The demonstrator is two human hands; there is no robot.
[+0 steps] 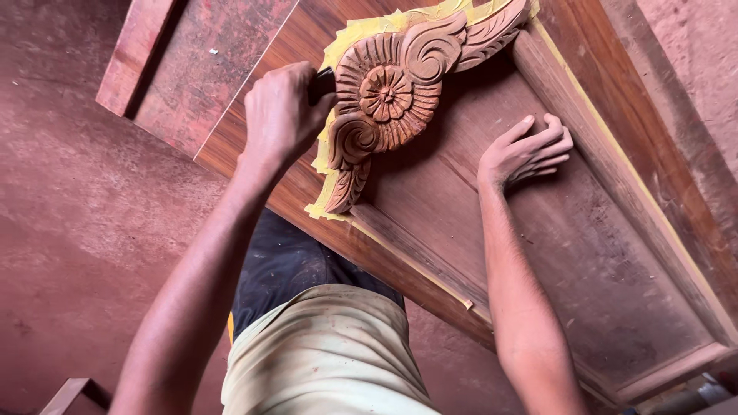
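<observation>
Floor (69, 230): reddish, dusty ground filling the left side and the upper right corner of the head view.
Door panel (569, 238): large reddish-brown wooden panel lying slantwise across the view, with a raised outer frame and a sunken field inside; a thin yellow line runs along the inner edge of the frame.
Second board (192, 69): flat reddish board with a raised border, lying at upper left, just beside the panel's far edge.
Trousers (323, 361): pale, dust-marked cloth at the bottom centre, with a dark garment above it, partly under the panel's near edge.
Left arm: bare forearm rising from the bottom left to the carved corner.
Right arm: bare forearm rising from the bottom right onto the sunken field.
Carved ornament (388, 96): wooden corner carving of scrolls, leaves and a round flower, seated in the panel's upper corner, touching the frame on two sides.
Yellow tape (330, 146): torn yellow strip edging the carving along the frame.
Left hand (280, 115): closed in a fist around a dark tool, pressed against the left edge of the carving.
Right hand (526, 150): open, fingers stretched and together, resting flat on the sunken field just right of the carving, holding nothing.
Dark tool (322, 83): only a short black end shows between fist and carving; its kind cannot be told.
</observation>
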